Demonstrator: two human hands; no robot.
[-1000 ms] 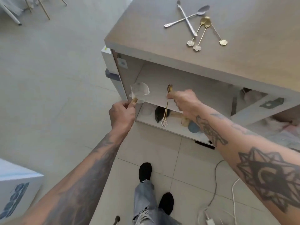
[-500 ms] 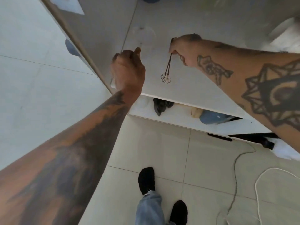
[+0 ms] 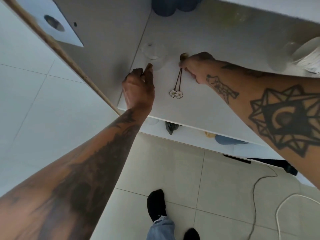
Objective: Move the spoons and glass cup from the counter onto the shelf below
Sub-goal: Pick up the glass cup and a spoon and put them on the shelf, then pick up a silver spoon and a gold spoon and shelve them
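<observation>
The clear glass cup (image 3: 152, 53) stands on the white shelf (image 3: 199, 108), close to its left wall. My left hand (image 3: 138, 85) is right behind the cup with curled fingers, the thumb against the cup's near side where its handle is. My right hand (image 3: 196, 66) pinches the bowls of two gold spoons (image 3: 178, 80). Their thin handles point toward me, and the white flower ends (image 3: 176, 93) lie low over the shelf board. The counter top and its other spoons are out of view.
Dark blue items (image 3: 166, 7) sit at the shelf's back. A clear glass (image 3: 278, 58) and stacked white dishes (image 3: 308, 52) stand at the right. The lower shelf holds a dark object (image 3: 170, 129) and a blue one (image 3: 228, 141). Cables (image 3: 254, 187) lie on the tiled floor.
Both hands have reached deeper into the shelf. The cup has come down onto the shelf board and the spoons hang lower over it. My view has dropped below the counter.
</observation>
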